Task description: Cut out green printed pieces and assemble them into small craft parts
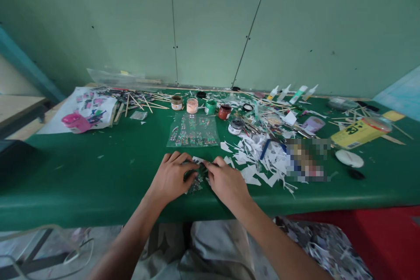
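Observation:
My left hand [173, 174] is at the table's near edge, its fingers curled and its thumb and forefinger closed on a small glittery clear plastic piece [195, 185]. Close beside it, my right hand [229, 179] has its fingers pinched together at the piece's right side; what they grip is mostly hidden. A white paper scrap [197, 160] shows between the fingertips. Just beyond the hands lies a flat clear plastic sheet [193, 133] with rows of small green and dark printed figures.
Open paint jars [210, 106] stand behind the sheet. Cut paper scraps [252, 157] heap to the right, near a tipped yellow-labelled jar [361, 132]. Glue bottles [284, 92] stand at the back. To the left are a pink bottle [76, 122] and wooden sticks [149, 104].

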`<move>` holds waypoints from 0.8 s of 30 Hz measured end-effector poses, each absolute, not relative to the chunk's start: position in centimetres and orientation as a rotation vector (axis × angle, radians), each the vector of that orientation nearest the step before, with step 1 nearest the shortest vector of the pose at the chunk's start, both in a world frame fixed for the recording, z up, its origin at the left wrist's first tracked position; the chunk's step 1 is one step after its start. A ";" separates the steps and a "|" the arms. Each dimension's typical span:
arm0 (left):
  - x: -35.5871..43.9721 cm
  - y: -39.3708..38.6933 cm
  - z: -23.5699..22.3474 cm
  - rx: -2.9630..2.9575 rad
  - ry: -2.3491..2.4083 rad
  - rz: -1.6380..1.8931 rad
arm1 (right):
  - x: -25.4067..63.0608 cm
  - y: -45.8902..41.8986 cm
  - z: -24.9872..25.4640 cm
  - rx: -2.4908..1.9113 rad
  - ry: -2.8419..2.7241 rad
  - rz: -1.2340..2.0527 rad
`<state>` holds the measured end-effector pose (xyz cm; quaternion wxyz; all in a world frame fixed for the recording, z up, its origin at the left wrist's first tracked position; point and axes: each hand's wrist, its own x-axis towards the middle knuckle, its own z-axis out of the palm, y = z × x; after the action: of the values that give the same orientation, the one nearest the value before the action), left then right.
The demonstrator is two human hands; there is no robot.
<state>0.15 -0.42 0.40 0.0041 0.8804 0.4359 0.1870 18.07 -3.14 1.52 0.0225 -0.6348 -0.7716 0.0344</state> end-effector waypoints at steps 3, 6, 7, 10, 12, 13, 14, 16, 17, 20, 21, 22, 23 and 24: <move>0.1 -0.4 0.4 2.752 1.367 0.578 | 18.3 -3.2 1.1 -1.946 -2.360 0.102; 0.1 -0.4 0.4 2.749 1.372 0.583 | 18.3 -3.2 1.0 -1.953 -2.368 0.113; 0.2 -0.4 0.4 2.749 1.373 0.585 | 18.3 -3.2 1.1 -1.959 -2.375 0.114; 0.2 -0.4 0.4 2.745 1.373 0.589 | 18.1 -3.2 1.3 -1.973 -2.396 0.110; 0.2 -0.4 0.4 2.742 1.374 0.589 | 18.1 -3.2 1.3 -1.977 -2.405 0.113; 0.2 -0.4 0.4 2.741 1.379 0.588 | 18.0 -3.2 1.4 -1.980 -2.407 0.114; 0.2 -0.4 0.4 2.740 1.382 0.584 | 18.0 -3.2 1.4 -1.982 -2.407 0.112; 0.2 -0.4 0.5 2.739 1.383 0.569 | 17.9 -3.2 1.5 -1.981 -2.415 0.093; 0.2 -0.4 0.5 2.739 1.381 0.562 | 17.8 -3.2 1.5 -1.981 -2.426 0.080; 0.2 -0.3 0.6 2.743 1.383 0.551 | 17.7 -3.2 1.8 -1.991 -2.476 0.047; 0.3 -0.3 0.6 2.744 1.386 0.552 | 17.7 -3.2 1.8 -1.989 -2.490 0.040; 0.3 -0.3 0.6 2.744 1.389 0.553 | 17.7 -3.2 1.8 -1.982 -2.500 0.037; 0.3 -0.3 0.6 2.742 1.392 0.553 | 17.8 -3.2 1.8 -1.970 -2.507 0.039; 0.3 -0.3 0.6 2.740 1.392 0.553 | 17.8 -3.2 1.8 -1.957 -2.507 0.046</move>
<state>0.31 -0.31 0.58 0.0094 0.8773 0.4459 0.1772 17.84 -3.18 1.78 -0.0196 -0.6153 -0.7880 0.0144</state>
